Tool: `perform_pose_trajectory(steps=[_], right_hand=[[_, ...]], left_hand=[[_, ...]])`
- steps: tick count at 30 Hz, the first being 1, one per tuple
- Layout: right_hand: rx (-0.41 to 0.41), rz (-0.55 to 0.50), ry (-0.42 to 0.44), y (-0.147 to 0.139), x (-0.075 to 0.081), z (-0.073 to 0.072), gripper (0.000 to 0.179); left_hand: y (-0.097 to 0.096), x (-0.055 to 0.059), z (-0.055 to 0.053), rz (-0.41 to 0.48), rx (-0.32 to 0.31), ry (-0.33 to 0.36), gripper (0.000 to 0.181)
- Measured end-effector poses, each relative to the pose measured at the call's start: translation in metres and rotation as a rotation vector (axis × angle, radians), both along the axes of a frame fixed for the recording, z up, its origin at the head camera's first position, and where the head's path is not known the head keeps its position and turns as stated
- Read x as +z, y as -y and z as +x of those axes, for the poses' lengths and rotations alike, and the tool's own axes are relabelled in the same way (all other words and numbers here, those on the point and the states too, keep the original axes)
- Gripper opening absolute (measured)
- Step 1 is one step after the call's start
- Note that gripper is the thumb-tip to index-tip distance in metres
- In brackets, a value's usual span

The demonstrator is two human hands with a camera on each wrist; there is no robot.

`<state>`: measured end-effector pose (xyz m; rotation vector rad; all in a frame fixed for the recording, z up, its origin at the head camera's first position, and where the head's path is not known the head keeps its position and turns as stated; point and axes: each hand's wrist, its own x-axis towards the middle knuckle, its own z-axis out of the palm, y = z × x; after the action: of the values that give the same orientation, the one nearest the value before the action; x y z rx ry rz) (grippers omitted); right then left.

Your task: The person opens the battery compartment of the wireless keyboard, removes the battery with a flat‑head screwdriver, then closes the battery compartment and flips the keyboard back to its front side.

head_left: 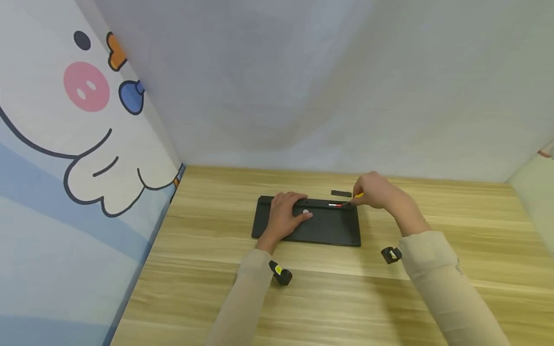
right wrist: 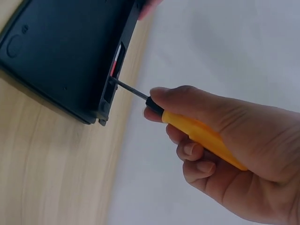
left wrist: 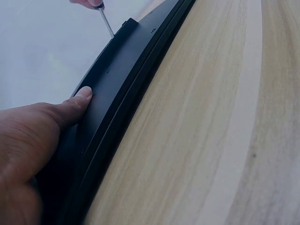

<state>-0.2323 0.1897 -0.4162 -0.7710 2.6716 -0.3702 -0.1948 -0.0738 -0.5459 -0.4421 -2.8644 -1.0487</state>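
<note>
A black keyboard point(head_left: 322, 230) lies underside up on the wooden table, its long battery slot along the far edge. My left hand point(head_left: 283, 216) holds it left of the middle, fingers over the far edge and thumb on the flat underside. My right hand point(right wrist: 225, 140) grips a screwdriver point(right wrist: 197, 133) by its yellow handle. In the right wrist view the metal shaft reaches into the slot, its tip right by the end of a red and white battery point(right wrist: 115, 61). Just behind the keyboard lies a small black cover point(head_left: 341, 193).
The wooden table point(head_left: 207, 230) ends at a pale grey wall point(head_left: 303, 96) just behind the keyboard. A cartoon-printed panel point(head_left: 43, 192) stands along the left side. Black camera mounts point(head_left: 281, 274) sit at both wrists.
</note>
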Motion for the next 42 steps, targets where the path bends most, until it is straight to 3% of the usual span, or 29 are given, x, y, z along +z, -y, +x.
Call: perform_pose_trajectory(steps=[6,12,27,42], right_hand=[[0.042,0.013,0.015,0.003,0.006,-0.01,0.012],[0.033,0.001,-0.01,-0.002,0.001,-0.015,0.01],[-0.049,-0.196,0.011,-0.036,-0.034,-0.013,0.01],[-0.192,-0.345,0.158,-0.06,-0.067,-0.002,0.017]], left_hand=[[0.0,-0.002,-0.002,-0.013,0.003,-0.01,0.054],[0.001,0.0,-0.003,-0.007,0.008,0.005,0.055],[0.001,-0.001,-0.002,-0.019,0.012,0.014,0.055],[0.0,-0.002,-0.001,-0.027,0.014,-0.001,0.055]])
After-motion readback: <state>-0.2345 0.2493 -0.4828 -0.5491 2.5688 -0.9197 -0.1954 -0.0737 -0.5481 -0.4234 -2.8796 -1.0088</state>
